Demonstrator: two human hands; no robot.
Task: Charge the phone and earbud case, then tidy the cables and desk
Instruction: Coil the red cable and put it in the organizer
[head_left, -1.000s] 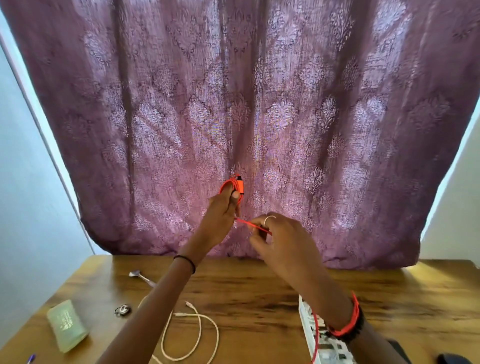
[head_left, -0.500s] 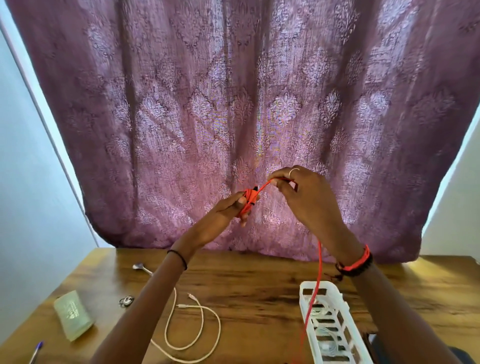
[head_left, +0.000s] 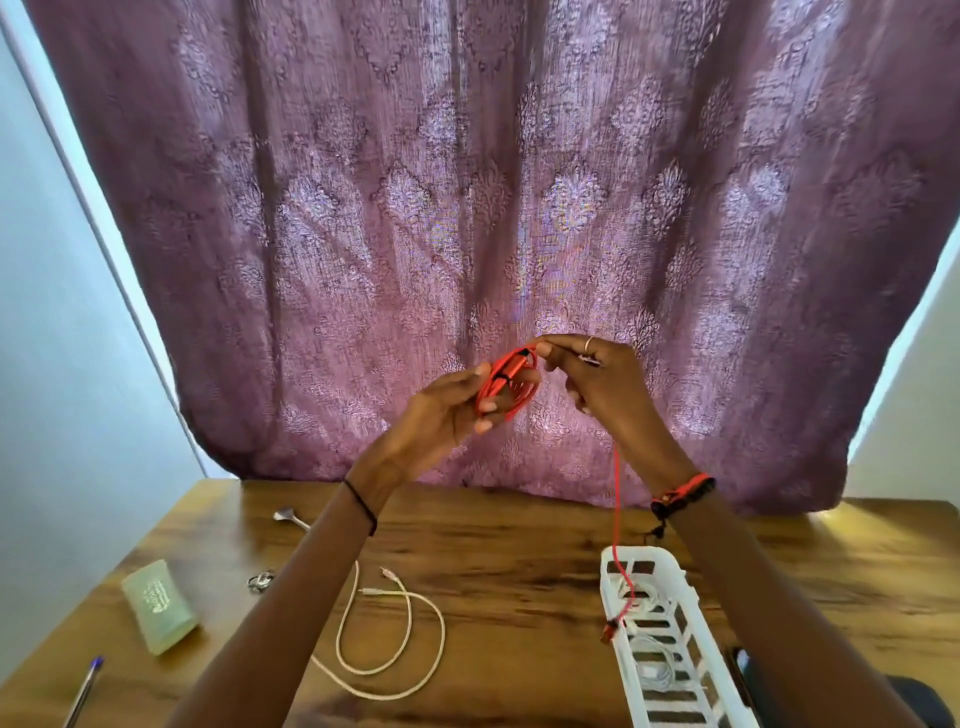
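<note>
A red cable (head_left: 506, 384), wound into a small coil, is held up in front of a purple patterned curtain (head_left: 519, 182), well above the table (head_left: 519, 551). The coil is gripped by the left hand (head_left: 441, 418), with the fingers curled round it from below. The strand at the top of the coil is pinched between thumb and forefinger of the right hand (head_left: 605, 387), on which a ring (head_left: 588, 344) is worn. From the right hand the unwound part of the cable hangs straight down into a white slotted basket (head_left: 691, 613) that stands on the table's right side; the cable's end is seen at the basket's left wall.

A bundled white cable (head_left: 655, 662) lies inside the basket. On the table to the left, a second pale cable (head_left: 400, 639) is spread in loose loops. Further left a spoon (head_left: 290, 517), a small metal ring-like piece (head_left: 260, 581), a pale green case (head_left: 158, 605) and a pen (head_left: 85, 688) are laid out, all apart from one another. A red and black bracelet (head_left: 680, 493) is worn on the right wrist.
</note>
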